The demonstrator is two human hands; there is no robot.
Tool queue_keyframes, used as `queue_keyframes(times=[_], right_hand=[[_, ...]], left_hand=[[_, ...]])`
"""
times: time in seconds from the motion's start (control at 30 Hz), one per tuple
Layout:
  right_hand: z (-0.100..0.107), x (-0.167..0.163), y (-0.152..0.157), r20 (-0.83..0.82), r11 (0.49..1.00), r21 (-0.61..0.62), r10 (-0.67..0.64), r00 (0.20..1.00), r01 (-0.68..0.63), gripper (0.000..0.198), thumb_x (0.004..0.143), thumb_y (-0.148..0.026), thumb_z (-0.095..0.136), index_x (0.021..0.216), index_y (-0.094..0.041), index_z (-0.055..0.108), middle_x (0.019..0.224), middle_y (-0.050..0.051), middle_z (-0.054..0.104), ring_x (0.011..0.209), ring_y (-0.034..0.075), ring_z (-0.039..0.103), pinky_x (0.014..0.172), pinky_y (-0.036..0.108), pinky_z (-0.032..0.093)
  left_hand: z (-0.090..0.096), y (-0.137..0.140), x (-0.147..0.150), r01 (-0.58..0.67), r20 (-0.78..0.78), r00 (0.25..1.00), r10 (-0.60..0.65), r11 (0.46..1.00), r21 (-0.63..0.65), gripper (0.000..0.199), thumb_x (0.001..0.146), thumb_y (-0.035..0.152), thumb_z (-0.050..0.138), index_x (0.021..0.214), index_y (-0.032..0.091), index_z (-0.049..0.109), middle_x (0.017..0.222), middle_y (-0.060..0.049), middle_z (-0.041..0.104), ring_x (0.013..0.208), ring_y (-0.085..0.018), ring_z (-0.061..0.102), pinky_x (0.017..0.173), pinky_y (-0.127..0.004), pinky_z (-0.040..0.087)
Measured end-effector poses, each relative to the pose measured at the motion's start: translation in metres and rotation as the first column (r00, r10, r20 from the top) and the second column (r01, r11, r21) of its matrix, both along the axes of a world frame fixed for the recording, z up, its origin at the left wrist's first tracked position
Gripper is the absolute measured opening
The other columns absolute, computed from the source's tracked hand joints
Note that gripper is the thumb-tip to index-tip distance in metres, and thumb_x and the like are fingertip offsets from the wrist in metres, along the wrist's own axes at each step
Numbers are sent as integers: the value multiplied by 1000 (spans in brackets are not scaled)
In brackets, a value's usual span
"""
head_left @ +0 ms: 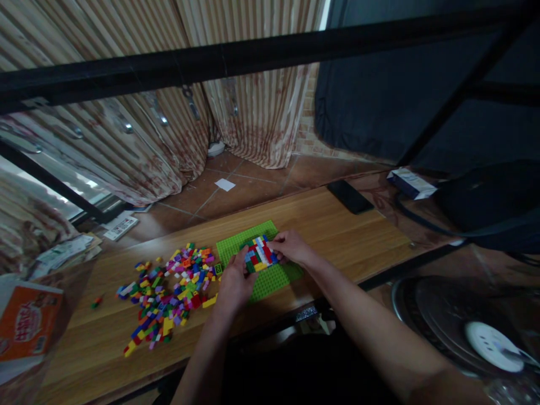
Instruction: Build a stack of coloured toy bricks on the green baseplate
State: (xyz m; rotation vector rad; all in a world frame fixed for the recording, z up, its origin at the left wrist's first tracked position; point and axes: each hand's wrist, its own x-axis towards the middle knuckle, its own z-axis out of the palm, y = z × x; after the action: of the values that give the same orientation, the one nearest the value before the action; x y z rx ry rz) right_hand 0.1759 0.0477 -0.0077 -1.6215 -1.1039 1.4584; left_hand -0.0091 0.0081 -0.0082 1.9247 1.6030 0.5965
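A flat block of joined toy bricks point(260, 254), in red, white, blue, green and yellow, is at the middle of a green studded baseplate point(268, 284). My left hand point(236, 281) grips its left side, thumb towards me and fingers along the far left edge. At the right side, my right hand point(290, 247) has its fingertips pinched on the block's edge; a small brick between them, if any, is hidden. Left of the baseplate spreads a pile of loose toy bricks point(171, 298) in many colours.
The wooden table point(101, 337) carries a black phone point(349, 197) at its far right. An orange box point(29, 323) stands beyond the left end. A dark metal bar point(169, 62) crosses in front of striped curtains. A white paper point(225, 184) lies on the tiled floor.
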Motion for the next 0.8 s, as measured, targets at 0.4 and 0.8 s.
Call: queue_keyframes(times=[0.4, 0.8], right_hand=[[1, 16, -3, -81, 993, 0, 115, 990, -116, 16, 78, -21, 71, 70, -13, 60, 45, -5, 57, 39, 7, 53, 44, 17, 50], [7, 20, -5, 6, 992, -11, 127, 992, -127, 25, 80, -31, 70, 66, -13, 60, 45, -2, 58, 37, 7, 53, 42, 18, 49]], left_hand=[[0, -1, 3, 0, -9, 1000, 0, 1000, 25, 65, 73, 12, 61, 136, 17, 47, 98, -7, 59, 71, -15, 58, 72, -30, 52], [0, -4, 10, 13, 21, 1000, -14, 1000, 20, 67, 74, 10, 62, 138, 17, 44, 109, -9, 57, 73, -14, 57, 79, -31, 51]])
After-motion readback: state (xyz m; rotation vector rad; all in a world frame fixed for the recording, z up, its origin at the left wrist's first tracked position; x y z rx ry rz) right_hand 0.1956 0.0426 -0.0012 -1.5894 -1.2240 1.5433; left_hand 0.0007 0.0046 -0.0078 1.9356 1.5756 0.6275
